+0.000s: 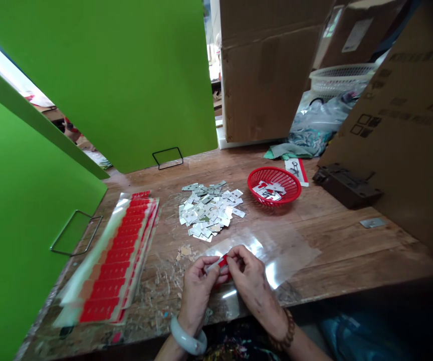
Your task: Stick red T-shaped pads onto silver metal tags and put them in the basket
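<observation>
Near the table's front edge, my left hand (197, 286) and my right hand (250, 281) meet, fingers closed on one small metal plate with a red sticker (222, 261). Both hands pinch it, and the fingers partly cover it. Under and behind them lies a clear plastic sheet (287, 255). Beyond is a heap of small silvery metal plates (209, 210) with holes. Several plates with red parts lie in a red plastic basket (295, 193). To the left, sheets of red stickers (115, 271) rest in a stack on clear backing.
Green boards (126, 75) with wire stands (168, 158) wall off the left and back. Cardboard boxes (265, 85) stand behind and to the right. A dark metal block (346, 185), a single metal plate (373, 223) and a printed card (296, 171) lie at the right.
</observation>
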A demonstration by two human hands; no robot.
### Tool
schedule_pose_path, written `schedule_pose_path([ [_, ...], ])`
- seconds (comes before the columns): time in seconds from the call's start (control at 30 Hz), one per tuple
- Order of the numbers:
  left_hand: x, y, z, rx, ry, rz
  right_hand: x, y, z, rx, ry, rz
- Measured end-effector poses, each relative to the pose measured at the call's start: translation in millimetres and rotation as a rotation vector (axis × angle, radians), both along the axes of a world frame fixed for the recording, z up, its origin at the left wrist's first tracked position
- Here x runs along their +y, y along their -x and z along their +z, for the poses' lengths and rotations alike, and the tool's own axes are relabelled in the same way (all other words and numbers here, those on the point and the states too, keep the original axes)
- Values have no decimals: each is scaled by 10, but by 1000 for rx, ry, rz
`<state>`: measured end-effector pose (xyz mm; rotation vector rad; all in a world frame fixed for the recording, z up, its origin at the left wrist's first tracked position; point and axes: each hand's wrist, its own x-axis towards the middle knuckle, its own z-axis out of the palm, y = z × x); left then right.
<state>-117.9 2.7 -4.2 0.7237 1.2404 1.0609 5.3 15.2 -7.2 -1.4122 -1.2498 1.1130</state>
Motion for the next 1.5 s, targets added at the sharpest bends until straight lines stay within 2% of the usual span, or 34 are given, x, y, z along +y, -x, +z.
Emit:
schedule_pose_path([
  [0.13,-26,-15,2,21,-17,7,-7,9,-16,31,15,10],
  [0.3,-48,-54,40,61,-37,32,-18,14,-31,-16,-44,1],
  [0.53,-51,-77,53,66,-74,81,-32,17,-121,-200,-170,-22],
  [0.67,-49,-69,31,77,-68,87,-40,15,-143,-364,-182,-6],
  [0.8,-36,-39,-14,52,-25,80,-46,6,-129,-415,-172,16],
  [0.93,-33,33,-69,-17,68,81,-20,-63,-180,-344,-112,39],
  [1.1,-54,117,-70,-106,137,60,41,-157,-242,-132,-2,72],
  [1.27,-57,139,-30,-122,142,31,48,-107,-134,67,144,162],
  [1.37,-58,144,-24,-109,127,15,46,-51,-72,91,170,203],
  [1.5,-68,157,-7,-74,117,-12,52,-12,-74,122,182,246],
])
